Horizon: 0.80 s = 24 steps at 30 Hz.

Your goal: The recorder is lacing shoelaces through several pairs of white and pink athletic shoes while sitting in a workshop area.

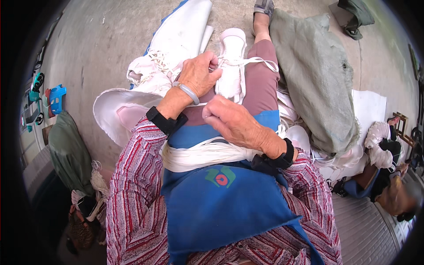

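Observation:
A white shoe upper (232, 46) lies between my knees, toe end away from me, with a white shoelace (265, 62) threaded across it and looping over my right leg. My left hand (198, 75) is beside its left edge, fingers curled in; what they pinch, if anything, is hidden. Nearer to me, my right hand (238, 121) is closed in a fist just below the upper. A short white strand shows between my left wrist and this fist, but its end is hidden. A thick bundle of white laces (198, 155) lies across my lap on a blue apron (221, 207).
More white uppers with laces (152, 70) are heaped at my left knee, by a white sheet (185, 26). A grey-green woven sack (313, 79) lies along my right leg. Other people sit at both sides, one near white pieces (379, 141) at right. A green sack (70, 152) stands at left.

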Each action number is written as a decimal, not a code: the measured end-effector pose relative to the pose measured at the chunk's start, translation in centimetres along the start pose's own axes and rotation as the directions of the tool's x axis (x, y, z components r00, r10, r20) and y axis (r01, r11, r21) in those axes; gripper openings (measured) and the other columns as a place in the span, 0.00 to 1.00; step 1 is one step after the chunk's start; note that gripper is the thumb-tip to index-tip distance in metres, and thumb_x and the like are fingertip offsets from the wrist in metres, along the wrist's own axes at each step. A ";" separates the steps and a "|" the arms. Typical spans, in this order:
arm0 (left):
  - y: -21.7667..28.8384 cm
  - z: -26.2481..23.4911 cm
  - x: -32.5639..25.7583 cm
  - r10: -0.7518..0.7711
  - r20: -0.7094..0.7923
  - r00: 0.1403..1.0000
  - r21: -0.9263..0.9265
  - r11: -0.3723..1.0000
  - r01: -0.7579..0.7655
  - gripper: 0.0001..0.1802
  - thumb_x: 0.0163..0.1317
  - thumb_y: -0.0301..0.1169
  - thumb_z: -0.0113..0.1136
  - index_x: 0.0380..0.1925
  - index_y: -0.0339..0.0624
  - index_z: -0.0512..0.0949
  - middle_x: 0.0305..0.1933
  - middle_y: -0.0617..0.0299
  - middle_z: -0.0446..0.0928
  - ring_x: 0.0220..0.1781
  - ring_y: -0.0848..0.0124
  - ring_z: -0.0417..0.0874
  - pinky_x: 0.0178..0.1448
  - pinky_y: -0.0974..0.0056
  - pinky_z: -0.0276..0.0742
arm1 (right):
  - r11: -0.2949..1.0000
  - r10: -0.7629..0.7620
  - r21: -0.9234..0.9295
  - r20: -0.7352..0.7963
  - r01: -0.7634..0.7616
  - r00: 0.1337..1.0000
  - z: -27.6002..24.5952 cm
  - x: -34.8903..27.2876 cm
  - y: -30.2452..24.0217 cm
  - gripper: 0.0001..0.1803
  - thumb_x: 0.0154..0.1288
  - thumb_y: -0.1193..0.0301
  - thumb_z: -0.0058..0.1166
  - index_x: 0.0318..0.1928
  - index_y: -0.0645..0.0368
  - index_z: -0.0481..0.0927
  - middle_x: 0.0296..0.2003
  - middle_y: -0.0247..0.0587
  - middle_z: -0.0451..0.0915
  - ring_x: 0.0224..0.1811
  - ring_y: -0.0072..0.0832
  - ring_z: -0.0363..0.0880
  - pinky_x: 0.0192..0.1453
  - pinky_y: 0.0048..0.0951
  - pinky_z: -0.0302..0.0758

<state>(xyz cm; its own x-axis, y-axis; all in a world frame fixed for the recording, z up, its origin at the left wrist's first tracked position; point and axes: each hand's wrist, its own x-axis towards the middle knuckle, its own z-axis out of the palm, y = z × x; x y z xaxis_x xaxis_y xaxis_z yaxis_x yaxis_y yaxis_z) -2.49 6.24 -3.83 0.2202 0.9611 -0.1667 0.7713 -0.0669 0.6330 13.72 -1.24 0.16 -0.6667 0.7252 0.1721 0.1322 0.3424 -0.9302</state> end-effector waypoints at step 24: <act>-0.1 -0.1 -0.2 -0.032 0.017 0.999 -0.061 0.998 0.033 0.07 0.54 0.31 0.57 0.32 0.43 0.74 0.29 0.54 0.79 0.38 0.54 0.80 0.48 0.53 0.66 | 0.655 0.232 -0.664 -0.280 -0.362 0.932 -1.4 4.3 5.3 0.07 0.58 0.73 0.52 0.35 0.62 0.72 0.30 0.48 0.78 0.31 0.45 0.81 0.33 0.44 0.77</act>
<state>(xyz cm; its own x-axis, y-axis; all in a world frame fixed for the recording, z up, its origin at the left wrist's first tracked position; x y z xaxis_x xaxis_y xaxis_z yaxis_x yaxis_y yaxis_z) -2.66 6.08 -3.82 0.2055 0.9582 -0.1992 0.7402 -0.0190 0.6721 12.62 4.53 -3.58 -0.3853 0.9221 0.0355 0.8147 0.3580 -0.4563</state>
